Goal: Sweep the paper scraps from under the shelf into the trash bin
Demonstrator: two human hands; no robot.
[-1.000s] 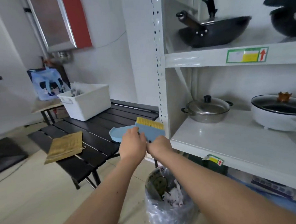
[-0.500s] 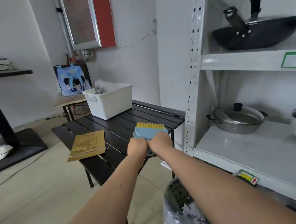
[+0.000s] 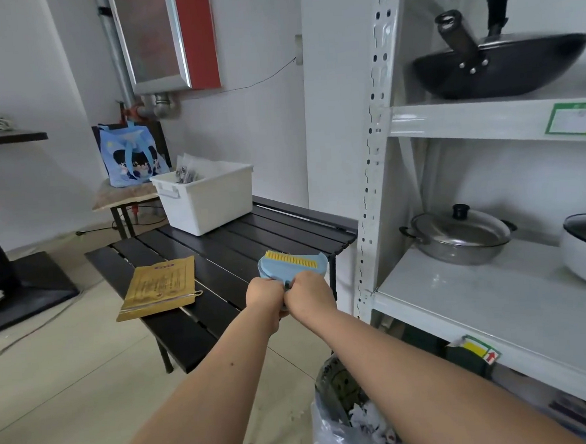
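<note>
Head view: both hands out front, clamped together on one blue set, above the near right corner of the desk.
Paper scraps: white bits lie in the trash bin, bottom of frame, on the floor beside the shelf. Floor under the shelf barely shows, so can't tell if any scraps are left there.
Brush and dustpan: blue, yellow bristles up, looks nested as one unit; likely being snapped together for put-away, since the scraps sit in the bin.
Left hand: fingers closed on the handle end of the set.
Right hand: fingers closed on the same handle, touching the left hand.
Why held so: two-handed squeeze suits joining the parts; held level, clear of the bin, so nothing spills.
Desk: black slats, white tub at the far edge, yellow packet at the near left edge.
Shelf: wok on the upper level, lidded pot below.
Progress: my read, sweep is mostly done.
</note>
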